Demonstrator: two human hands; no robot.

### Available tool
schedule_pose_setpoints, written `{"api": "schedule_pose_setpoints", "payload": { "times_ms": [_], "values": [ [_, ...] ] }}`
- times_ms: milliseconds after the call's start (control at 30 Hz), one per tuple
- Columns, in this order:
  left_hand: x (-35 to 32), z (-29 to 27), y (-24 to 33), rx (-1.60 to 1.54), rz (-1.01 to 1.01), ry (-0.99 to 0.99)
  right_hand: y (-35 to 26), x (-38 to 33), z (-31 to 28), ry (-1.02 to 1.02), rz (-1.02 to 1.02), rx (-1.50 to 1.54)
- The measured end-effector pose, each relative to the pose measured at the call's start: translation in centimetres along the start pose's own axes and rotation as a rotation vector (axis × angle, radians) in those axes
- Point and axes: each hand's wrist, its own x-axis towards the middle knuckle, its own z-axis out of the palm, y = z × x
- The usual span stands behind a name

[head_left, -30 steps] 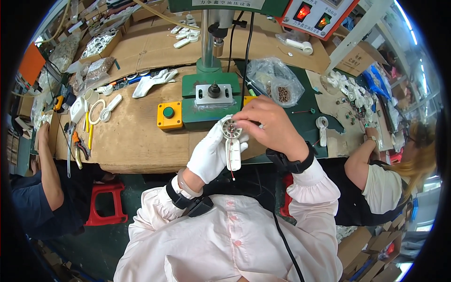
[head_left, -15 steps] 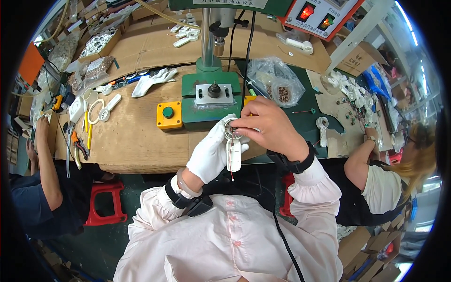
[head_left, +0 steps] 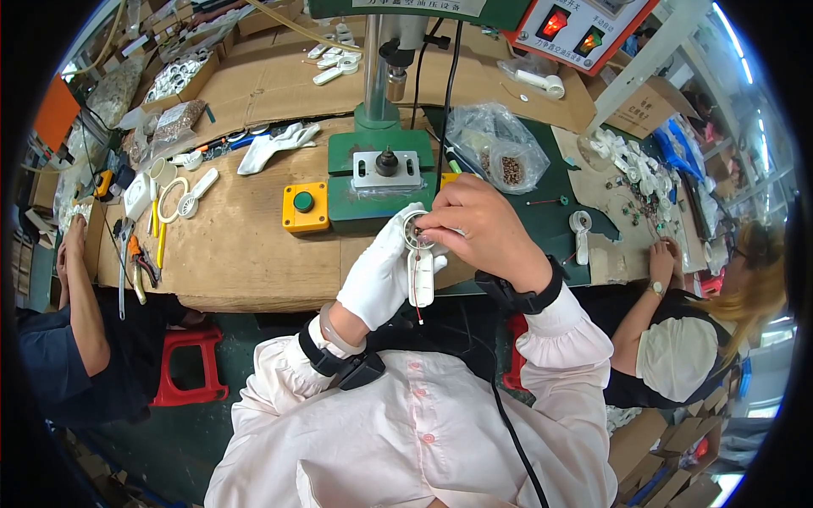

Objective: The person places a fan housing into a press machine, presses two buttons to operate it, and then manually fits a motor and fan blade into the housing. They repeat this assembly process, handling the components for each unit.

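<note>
Head view, looking down at a person in a pale pink shirt seated at a cardboard-covered workbench (head_left: 246,254). Their left hand (head_left: 381,275), in a white glove, is closed around a small white plastic part (head_left: 420,275) with a round ring at the top and a flat handle hanging downward. The bare right hand (head_left: 478,229) comes in from the right, with thumb and fingertips pinched together on the ring end of the part; what they pinch is too small to make out, possibly a tiny metal piece. The part is held in the air just in front of the bench edge, close to the person's chest.

Just behind the hands stands a green bench press (head_left: 377,173) with a metal column, and beside it on the left a yellow box with a green push button (head_left: 305,206). A clear plastic bag of small parts (head_left: 500,152) lies to the right. Another person's arm (head_left: 80,296) rests at the far left, and a co-worker (head_left: 694,339) sits at the right.
</note>
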Motion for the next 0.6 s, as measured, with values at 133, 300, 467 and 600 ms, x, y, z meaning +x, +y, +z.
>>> {"api": "schedule_pose_setpoints", "payload": {
  "times_ms": [133, 300, 467, 600],
  "values": [
    [0.08, -0.10, 0.01, 0.002, 0.002, 0.006, -0.07, 0.01, 0.15, 0.010, 0.005, -0.003],
    [-0.02, 0.05, 0.10, 0.008, 0.012, 0.010, 0.07, -0.03, 0.35, 0.018, -0.001, -0.003],
    [0.02, -0.10, 0.28, 0.002, -0.009, 0.001, 0.23, 0.01, 0.14, 0.003, 0.000, 0.001],
    [-0.04, 0.00, 0.41, -0.020, -0.016, 0.010, 0.47, -0.04, -0.03, -0.006, 0.004, 0.034]
  ]
}}
